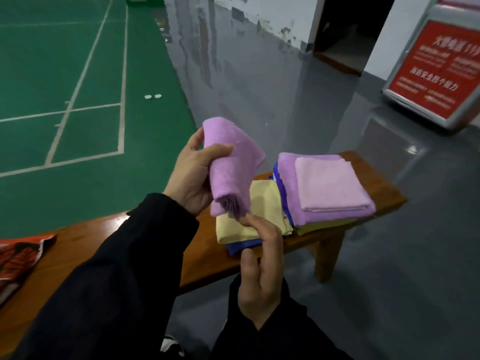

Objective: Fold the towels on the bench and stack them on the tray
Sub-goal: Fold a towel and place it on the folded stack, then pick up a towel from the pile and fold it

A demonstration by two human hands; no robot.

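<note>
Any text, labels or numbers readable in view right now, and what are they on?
"消防安全四个能力": heading on the red metal-framed notice board, partly blurred, reading uncertain.
Top line of that board: blurred, seems to end in "119".
Small white print on the board: too blurred to read.
Red and black patterned item on the wooden bench: no legible words.

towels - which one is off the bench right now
The purple towel gripped in the left hand, held up in the air. The others, including the pink towel, lie in piles on the bench.

Red sign w/ blurred text; two white discs, maybe caps.
</note>
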